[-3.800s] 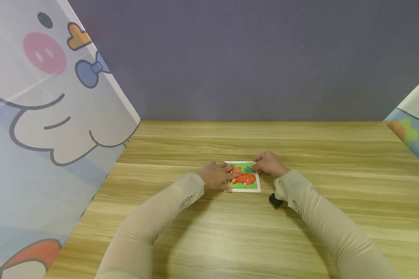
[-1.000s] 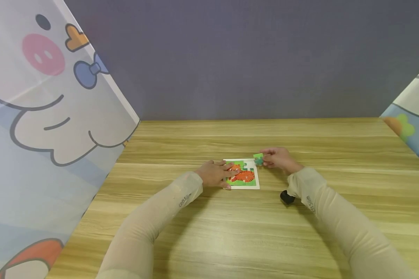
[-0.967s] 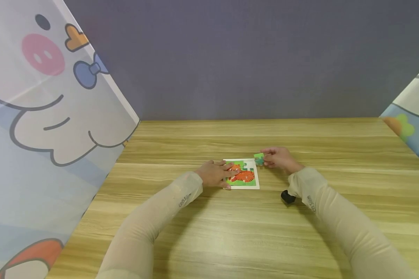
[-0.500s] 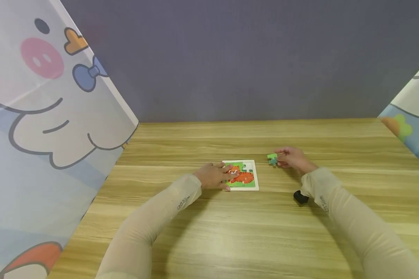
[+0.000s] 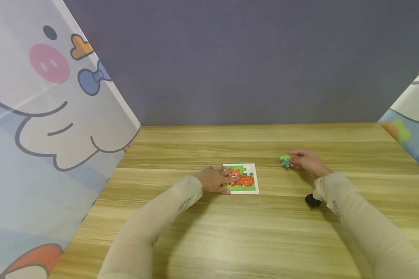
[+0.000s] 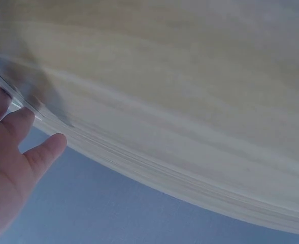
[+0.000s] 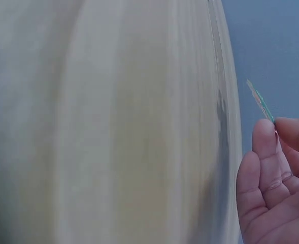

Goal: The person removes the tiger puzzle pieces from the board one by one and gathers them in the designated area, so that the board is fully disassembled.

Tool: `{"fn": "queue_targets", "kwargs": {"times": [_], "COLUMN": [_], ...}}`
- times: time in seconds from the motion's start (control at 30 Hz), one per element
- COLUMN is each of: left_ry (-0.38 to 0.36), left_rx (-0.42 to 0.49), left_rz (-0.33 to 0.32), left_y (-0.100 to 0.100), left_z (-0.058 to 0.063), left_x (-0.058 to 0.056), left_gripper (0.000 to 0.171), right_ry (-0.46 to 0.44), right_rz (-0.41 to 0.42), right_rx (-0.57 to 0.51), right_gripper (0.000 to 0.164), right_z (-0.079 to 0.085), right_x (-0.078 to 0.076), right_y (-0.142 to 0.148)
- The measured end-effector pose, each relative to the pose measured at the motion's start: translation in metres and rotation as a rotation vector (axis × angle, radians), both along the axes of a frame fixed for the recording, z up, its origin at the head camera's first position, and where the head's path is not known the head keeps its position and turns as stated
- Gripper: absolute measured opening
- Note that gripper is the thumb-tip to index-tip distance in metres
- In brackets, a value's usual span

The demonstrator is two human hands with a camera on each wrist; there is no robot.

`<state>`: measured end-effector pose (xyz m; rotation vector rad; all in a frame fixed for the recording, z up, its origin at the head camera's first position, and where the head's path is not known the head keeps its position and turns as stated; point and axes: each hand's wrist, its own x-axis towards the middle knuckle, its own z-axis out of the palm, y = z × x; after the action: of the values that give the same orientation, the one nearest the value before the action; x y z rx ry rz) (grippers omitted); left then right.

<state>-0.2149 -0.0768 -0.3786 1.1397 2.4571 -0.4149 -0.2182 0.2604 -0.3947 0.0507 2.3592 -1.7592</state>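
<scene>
A green puzzle piece [image 5: 285,161] with a teal leaf pattern is pinched between thumb and fingers of my right hand [image 5: 307,161], off to the right of the puzzle. The right wrist view shows the puzzle piece [image 7: 261,101] edge-on, its lower end between thumb and fingertip. My left hand [image 5: 213,179] lies with spread fingers over the left side of the tiger puzzle [image 5: 246,181]. The puzzle sits in a white frame [image 5: 257,186], and a white gap shows in its upper right corner. In the left wrist view, the left hand [image 6: 12,162] shows outstretched fingers.
The wood-grain table [image 5: 237,236] stretches out on all sides of the puzzle. Behind it stands a dark grey wall [image 5: 251,62], with cartoon-printed panels [image 5: 56,131] at the sides. A black object [image 5: 312,200] shows beneath my right wrist.
My right hand has taken a piece from the puzzle's upper right corner and moved right with it. The left hand stays on the puzzle.
</scene>
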Motion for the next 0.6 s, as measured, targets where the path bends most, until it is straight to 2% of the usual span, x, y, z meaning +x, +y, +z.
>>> {"fn": "queue_targets", "kwargs": {"times": [0.33,0.6], "left_ry": [-0.055,0.058], "left_rx": [-0.015,-0.09], "left_rz": [0.042,-0.023], "left_y": [0.002,0.004], "left_z": [0.005,0.003], "left_x": [-0.001,0.001], "left_gripper": [0.07,0.071], "right_ry": [-0.025,-0.028], "right_rz": [0.004,0.002], "right_rx": [-0.004,-0.053], "right_gripper": [0.052,0.053], "right_z": [-0.004,-0.003], "right_x": [0.006,0.007], "right_y": [0.013,0.023]}}
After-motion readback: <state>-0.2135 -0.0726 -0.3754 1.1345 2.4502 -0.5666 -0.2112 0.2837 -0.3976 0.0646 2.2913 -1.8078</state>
